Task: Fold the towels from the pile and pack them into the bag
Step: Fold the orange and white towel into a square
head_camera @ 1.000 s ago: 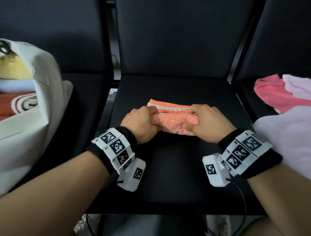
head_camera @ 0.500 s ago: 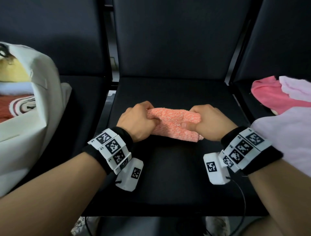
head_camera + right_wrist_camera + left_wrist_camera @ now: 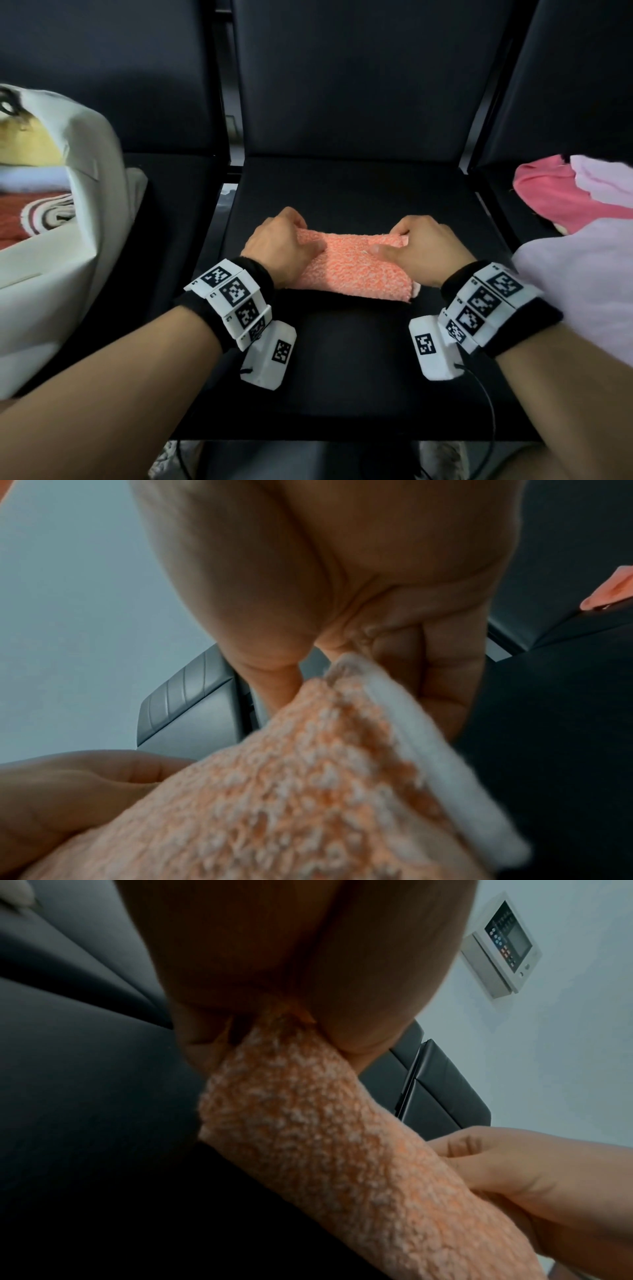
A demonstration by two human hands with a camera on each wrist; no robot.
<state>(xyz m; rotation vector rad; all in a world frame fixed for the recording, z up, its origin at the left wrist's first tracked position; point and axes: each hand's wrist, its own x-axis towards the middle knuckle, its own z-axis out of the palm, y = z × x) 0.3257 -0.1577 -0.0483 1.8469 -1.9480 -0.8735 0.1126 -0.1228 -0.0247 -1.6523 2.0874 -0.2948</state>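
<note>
A folded orange speckled towel lies on the middle black seat. My left hand pinches its left end, thumb on top and fingers under the fold. My right hand pinches the right end the same way. The left wrist view shows the orange towel running from my left hand's pinch to my right hand. In the right wrist view, the orange towel has a white edge at my right fingers. The white bag stands open on the left seat.
Inside the bag lie a red striped towel and a white towel. The pile on the right seat holds a pink towel and pale lilac towels. Black seat backs rise behind. A wall panel shows in the left wrist view.
Both hands have turned the towel's far half over toward me, hiding its striped border. The towel now lies as a flatter, wider rectangle, and the hands have spread apart to its ends.
</note>
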